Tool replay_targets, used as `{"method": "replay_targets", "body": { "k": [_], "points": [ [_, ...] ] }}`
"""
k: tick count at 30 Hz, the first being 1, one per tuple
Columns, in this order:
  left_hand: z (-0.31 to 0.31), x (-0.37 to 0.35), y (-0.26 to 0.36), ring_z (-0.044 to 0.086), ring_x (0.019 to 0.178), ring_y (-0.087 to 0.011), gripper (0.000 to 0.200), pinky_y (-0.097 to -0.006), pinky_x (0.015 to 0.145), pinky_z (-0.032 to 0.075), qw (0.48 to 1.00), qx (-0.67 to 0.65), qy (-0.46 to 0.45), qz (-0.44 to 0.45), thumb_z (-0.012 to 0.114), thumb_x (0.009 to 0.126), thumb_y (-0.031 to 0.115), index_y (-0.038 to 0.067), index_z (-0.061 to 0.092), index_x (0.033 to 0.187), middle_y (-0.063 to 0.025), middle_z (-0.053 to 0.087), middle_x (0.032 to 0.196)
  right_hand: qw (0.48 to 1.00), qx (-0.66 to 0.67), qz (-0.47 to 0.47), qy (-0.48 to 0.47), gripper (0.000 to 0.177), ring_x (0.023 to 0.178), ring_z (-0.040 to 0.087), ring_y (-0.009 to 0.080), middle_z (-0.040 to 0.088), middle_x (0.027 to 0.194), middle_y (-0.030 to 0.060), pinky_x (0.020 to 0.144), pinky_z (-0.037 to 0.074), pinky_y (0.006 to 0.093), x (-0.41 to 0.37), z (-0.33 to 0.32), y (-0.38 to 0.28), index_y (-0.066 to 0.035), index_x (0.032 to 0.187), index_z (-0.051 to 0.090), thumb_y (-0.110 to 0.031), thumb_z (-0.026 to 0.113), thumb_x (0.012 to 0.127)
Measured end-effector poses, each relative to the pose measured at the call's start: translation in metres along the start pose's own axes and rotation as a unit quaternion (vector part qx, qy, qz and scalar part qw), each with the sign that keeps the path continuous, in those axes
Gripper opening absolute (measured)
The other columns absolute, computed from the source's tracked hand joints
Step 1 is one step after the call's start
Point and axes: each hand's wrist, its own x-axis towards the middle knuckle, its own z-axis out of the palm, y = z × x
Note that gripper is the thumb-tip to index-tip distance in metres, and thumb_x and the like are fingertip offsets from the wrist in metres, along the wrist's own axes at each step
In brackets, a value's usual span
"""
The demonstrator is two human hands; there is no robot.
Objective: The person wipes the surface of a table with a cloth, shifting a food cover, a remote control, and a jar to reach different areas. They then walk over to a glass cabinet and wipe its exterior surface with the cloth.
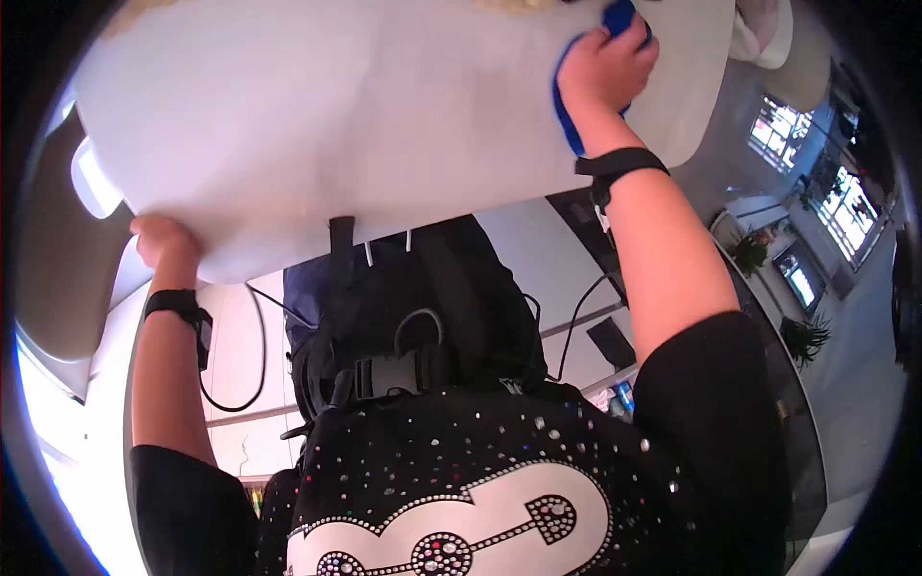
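A pale tabletop (384, 115) fills the upper part of the head view. Near its right side, my right hand (610, 69) presses down on a blue cloth (567, 113), with the fingers curled around part of it. The cloth shows on both sides of the hand and lies against the table surface. At the near left corner, my left hand (165, 242) is closed around the table edge; some of its fingers are hidden. Both wrists wear black straps.
Brownish bits (514, 5) lie at the table's far edge. A black bag (413, 307) with cables hangs at my front. Chairs stand left (91, 182) and right (768, 38) of the table. Farther right are plants (805, 336) and a screen (799, 278).
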Motion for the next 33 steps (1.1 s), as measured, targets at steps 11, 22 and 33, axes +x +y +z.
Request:
{"method": "replay_targets", "body": {
  "k": [11,22,33],
  "points": [
    [0.035,-0.001,-0.007,0.063,0.09,-0.0409,0.06,-0.0514,0.079,0.049,0.996,0.052,-0.031,0.067,0.018,0.095,0.037,0.0,0.066,0.098,-0.0209,0.067,0.098,0.988,-0.092,0.124,0.0,0.054,0.109,0.045,0.0438,0.042,0.12,0.0281,0.09,0.037,0.0549,-0.109,-0.017,-0.084,-0.003,0.132,0.036,-0.03,0.049,0.087],
    [0.006,-0.009,0.001,0.065,0.073,-0.0369,0.065,-0.0418,0.074,0.05,0.987,0.078,-0.137,0.018,0.017,0.096,0.035,0.0,0.069,0.079,-0.0166,0.069,0.081,0.945,-0.096,0.309,-0.042,0.054,0.12,0.035,0.0445,0.03,0.13,0.0313,0.098,0.031,0.0545,-0.226,-0.046,-0.258,-0.002,0.133,0.028,-0.024,0.047,0.088],
    [0.006,-0.005,-0.001,0.063,0.086,-0.032,0.062,-0.0407,0.077,0.049,0.977,0.048,-0.204,0.038,0.016,0.096,0.037,0.002,0.067,0.097,-0.0131,0.068,0.094,0.903,-0.139,0.407,-0.022,0.051,0.124,0.038,0.0435,0.035,0.135,0.031,0.101,0.032,0.054,-0.214,-0.054,-0.244,-0.003,0.135,0.035,-0.021,0.049,0.089]
  ]
}}
